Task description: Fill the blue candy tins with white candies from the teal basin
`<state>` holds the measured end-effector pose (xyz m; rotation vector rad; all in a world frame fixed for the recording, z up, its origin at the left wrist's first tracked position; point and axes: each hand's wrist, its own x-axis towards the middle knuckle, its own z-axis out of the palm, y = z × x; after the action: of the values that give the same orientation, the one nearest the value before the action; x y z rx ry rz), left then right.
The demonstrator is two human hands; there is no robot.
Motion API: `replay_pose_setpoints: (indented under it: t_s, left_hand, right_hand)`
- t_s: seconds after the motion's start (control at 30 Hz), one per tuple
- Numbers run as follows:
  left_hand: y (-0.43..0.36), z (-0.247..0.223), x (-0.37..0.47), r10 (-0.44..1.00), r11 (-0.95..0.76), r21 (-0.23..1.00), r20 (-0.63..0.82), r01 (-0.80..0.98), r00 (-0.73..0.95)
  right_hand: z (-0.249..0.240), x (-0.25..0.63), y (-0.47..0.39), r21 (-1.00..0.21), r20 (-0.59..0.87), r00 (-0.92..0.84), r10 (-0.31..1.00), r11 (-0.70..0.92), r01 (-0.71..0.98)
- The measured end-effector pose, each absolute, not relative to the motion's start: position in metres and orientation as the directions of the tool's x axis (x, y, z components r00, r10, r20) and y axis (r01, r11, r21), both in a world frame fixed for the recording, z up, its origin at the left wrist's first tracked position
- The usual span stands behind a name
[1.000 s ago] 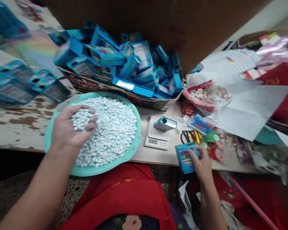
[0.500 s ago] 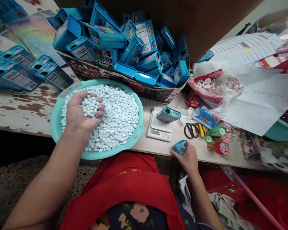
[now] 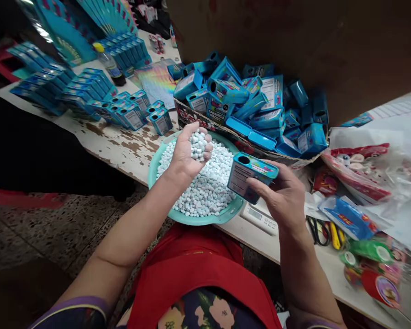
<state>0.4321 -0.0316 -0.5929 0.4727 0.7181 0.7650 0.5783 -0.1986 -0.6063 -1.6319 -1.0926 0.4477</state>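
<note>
My left hand point(image 3: 188, 153), palm up with fingers curled, cups a heap of small white candies point(image 3: 199, 145) above the turquoise basin point(image 3: 153, 176). More pale white and bluish candies fill that basin. In my right hand point(image 3: 286, 194) is a blue candy tin point(image 3: 248, 176), gripped by its side between thumb and fingers. The tin is upright, slightly tilted, with a round dark hole in its top; it hangs over the basin's right rim. Below it, the white digital scale point(image 3: 260, 218) is partly hidden by the tin and my hand.
Behind the basin, a cardboard box point(image 3: 192, 114) is heaped with blue tins. Rows of similar tins point(image 3: 89, 87) and a yellow-capped bottle point(image 3: 109, 64) stand at the left. Scissors point(image 3: 318, 230), green tape rolls point(image 3: 371, 250) and a blue packet point(image 3: 349, 217) lie at the right.
My right hand has come up from the table edge and now holds the tin that stood on the scale. My left hand has lifted its candies higher. The view has swung left.
</note>
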Motion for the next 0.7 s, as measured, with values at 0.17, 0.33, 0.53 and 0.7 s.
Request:
replay_pose_setpoints:
  t_s: [0.17, 0.33, 0.53, 0.7]
  left_hand:
    - [-0.037, -0.575, 0.447, 0.890, 0.405, 0.771, -0.211, -0.491, 0.403]
    - [-0.035, -0.580, 0.454, 0.898, 0.334, 0.823, -0.130, -0.460, 0.420]
    - [-0.030, -0.585, 0.460, 0.904, 0.307, 0.838, -0.109, -0.450, 0.414]
    - [-0.028, -0.584, 0.466, 0.891, 0.317, 0.853, -0.118, -0.414, 0.439]
  right_hand:
    - [-0.599, 0.568, -0.160, -0.844, 0.199, 0.315, 0.928, 0.000, 0.536]
    - [-0.599, 0.563, -0.146, -0.781, 0.228, 0.199, 0.953, 0.057, 0.622]
    - [-0.594, 0.565, -0.143, -0.743, 0.223, 0.270, 0.937, -0.016, 0.669]
    - [-0.594, 0.568, -0.140, -0.737, 0.166, 0.249, 0.954, -0.048, 0.675]
